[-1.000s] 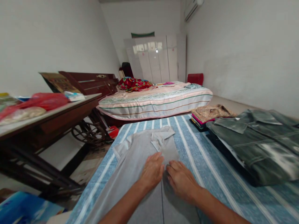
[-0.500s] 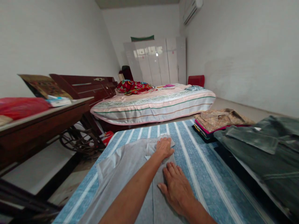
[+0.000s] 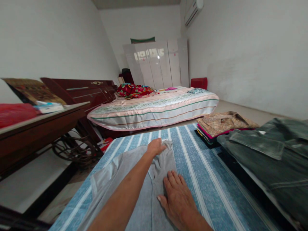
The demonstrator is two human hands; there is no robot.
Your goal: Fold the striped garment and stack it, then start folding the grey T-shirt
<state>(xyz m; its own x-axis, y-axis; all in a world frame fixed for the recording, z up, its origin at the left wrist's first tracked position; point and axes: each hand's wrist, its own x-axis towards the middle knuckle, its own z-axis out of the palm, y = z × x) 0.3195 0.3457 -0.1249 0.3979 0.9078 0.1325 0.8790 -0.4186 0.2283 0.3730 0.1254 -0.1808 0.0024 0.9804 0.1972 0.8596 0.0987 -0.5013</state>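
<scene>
A light grey shirt (image 3: 115, 173) lies spread on a blue-and-white striped cloth (image 3: 204, 179), one sleeve pointing left. At the shirt's far end, by the collar, my left hand (image 3: 156, 146) is closed on a pinch of the fabric, which wrinkles around it. My right hand (image 3: 179, 195) rests flat on the shirt's right side, fingers stretched forward and thumb apart. My left forearm hides part of the shirt's middle.
On the right lie dark green trousers (image 3: 260, 154) and, beyond them, a stack of folded clothes (image 3: 223, 123). A bed (image 3: 154, 112) stands ahead. At left is a wooden table (image 3: 60, 112) bearing a red plastic bag (image 3: 16, 114) and a tissue pack (image 3: 49, 107).
My left hand has gone from lying flat near the collar to gripping the fabric, bunching it and shifting slightly left. My right hand stays flat on the shirt.
</scene>
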